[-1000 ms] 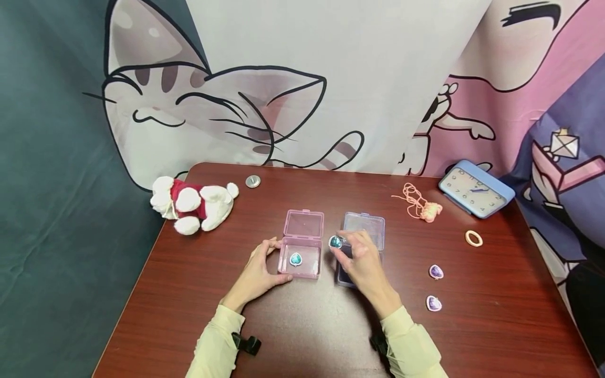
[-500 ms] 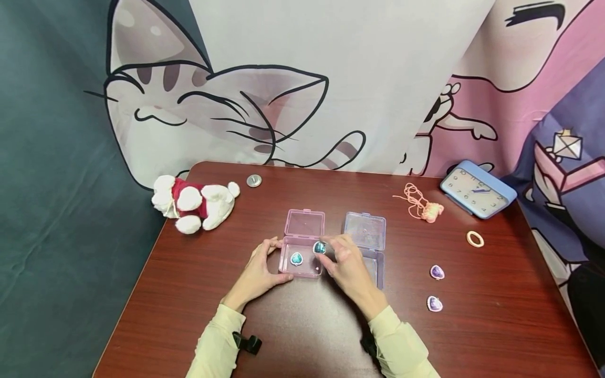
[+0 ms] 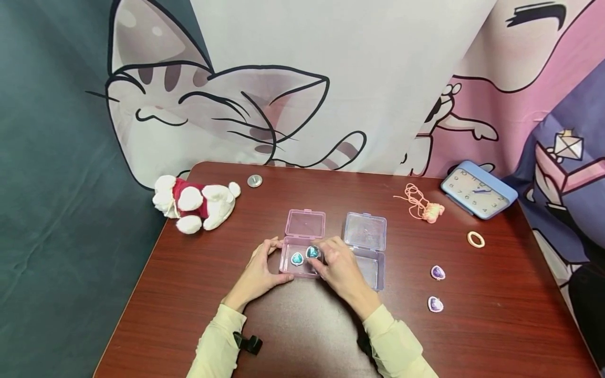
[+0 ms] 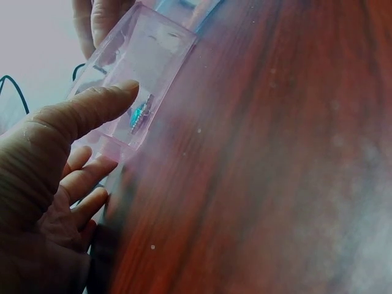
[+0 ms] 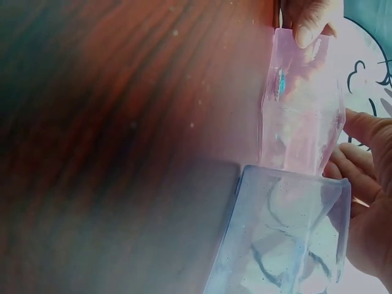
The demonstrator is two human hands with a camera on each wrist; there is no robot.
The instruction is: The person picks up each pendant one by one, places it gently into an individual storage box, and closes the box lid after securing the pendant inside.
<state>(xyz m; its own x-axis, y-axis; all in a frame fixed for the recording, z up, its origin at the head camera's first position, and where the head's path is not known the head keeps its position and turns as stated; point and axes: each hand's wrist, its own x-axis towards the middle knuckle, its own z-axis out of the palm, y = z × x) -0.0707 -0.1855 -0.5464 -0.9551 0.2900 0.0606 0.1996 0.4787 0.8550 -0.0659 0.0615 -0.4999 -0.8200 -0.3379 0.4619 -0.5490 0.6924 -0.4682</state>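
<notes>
So the right hand (image 3: 341, 265) has just dropped lower, teal gem (image 3: 312, 252) pinched between its fingertips, other gem (image 3: 296, 258) just left of that grip. Left hand (image 3: 259, 274) grips the pink box (image 3: 302, 271) below; looks like placement's nearly done, can't tell if it's touching bottom.

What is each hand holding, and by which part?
Right hand pinches a teal jewel by its rim; left hand grips the open pink plastic box at its left end.

Across the brown table (image 3: 293, 336) I'm seeing a white plush toy in red (image 3: 196, 202) lying at the far left corner, a silver disc (image 3: 254, 181) nearby, and, farther right, a peach corded trinket (image 3: 430, 211), a blue clock (image 3: 478, 190) and a pale ring (image 3: 470, 241).
</notes>
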